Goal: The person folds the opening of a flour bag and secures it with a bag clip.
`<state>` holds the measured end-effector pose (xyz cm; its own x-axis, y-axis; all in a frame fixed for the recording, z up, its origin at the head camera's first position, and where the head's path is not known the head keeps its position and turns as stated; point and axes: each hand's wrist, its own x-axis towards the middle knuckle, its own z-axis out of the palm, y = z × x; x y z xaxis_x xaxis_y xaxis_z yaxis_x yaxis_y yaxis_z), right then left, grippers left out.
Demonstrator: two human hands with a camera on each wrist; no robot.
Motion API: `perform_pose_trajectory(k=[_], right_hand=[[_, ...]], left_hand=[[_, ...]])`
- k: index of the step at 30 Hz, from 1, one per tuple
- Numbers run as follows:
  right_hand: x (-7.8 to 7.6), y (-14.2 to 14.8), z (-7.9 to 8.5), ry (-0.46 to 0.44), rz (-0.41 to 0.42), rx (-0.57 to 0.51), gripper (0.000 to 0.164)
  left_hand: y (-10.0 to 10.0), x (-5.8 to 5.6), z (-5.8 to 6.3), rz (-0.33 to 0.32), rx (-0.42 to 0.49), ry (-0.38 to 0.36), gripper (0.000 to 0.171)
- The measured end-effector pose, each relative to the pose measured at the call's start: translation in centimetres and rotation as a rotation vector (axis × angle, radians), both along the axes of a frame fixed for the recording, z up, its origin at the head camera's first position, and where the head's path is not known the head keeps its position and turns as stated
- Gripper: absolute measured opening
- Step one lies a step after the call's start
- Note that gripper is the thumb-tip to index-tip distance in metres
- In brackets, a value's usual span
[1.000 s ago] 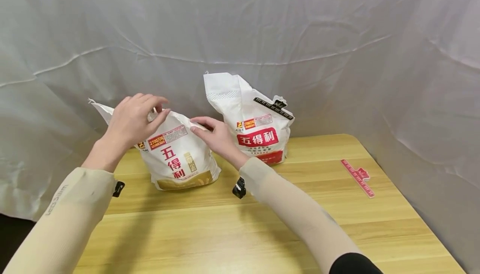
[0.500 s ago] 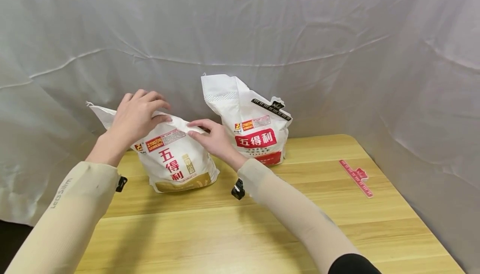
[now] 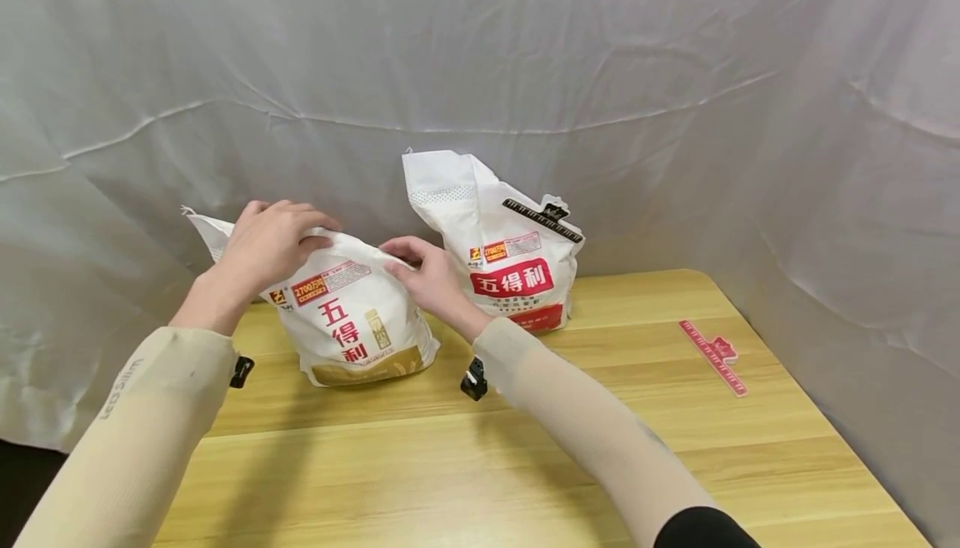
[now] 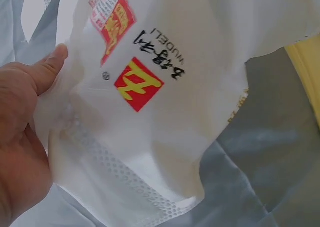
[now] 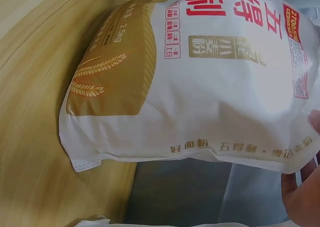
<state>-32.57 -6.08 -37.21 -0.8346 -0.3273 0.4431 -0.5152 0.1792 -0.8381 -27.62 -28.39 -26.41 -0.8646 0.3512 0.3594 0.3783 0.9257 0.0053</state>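
Observation:
A white flour bag (image 3: 360, 306) with red lettering and a gold band stands on the left of the table, its upper edge slanting down to the right. Along that edge my left hand (image 3: 276, 240) grips the bag, thumb on the printed front and fingers over the top. My right hand (image 3: 431, 277) pinches the edge's right end between thumb and fingers. In the left wrist view, the thumb (image 4: 52, 62) lies on the white fabric near a stitched, dotted strip. Wheat ears and "2.5kg" show on the bag (image 5: 200, 107) in the right wrist view.
A second flour bag (image 3: 517, 281) with a red label stands right of the first, a black clip (image 3: 543, 219) across its slanted top. Farther right a red clip (image 3: 714, 356) lies on the wooden table (image 3: 480, 465). Grey cloth (image 3: 480, 48) hangs behind.
My left hand has come down slightly and closed onto the bag's upper edge. The edge now looks flatter and more tightly folded. The right hand stays at its end.

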Motion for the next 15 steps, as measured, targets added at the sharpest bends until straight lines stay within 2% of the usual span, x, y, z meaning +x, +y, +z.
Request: perform_pose_trajectory(k=[5,9,15], right_hand=[[-0.4,0.3,-0.2,-0.037,-0.025,-0.011,0.020],[-0.8,0.5,-0.3,-0.062,-0.060,-0.008,0.017],[-0.8,0.5,-0.7,-0.071,-0.062,0.001,0.015]], left_hand=[[-0.2,-0.2,-0.5,0.011,0.046,0.018,0.017],[-0.4,-0.5,-1.0,0.010,0.074,0.066,0.011],[-0.7,-0.8,-1.7,-0.007,0.094,0.133,0.005]])
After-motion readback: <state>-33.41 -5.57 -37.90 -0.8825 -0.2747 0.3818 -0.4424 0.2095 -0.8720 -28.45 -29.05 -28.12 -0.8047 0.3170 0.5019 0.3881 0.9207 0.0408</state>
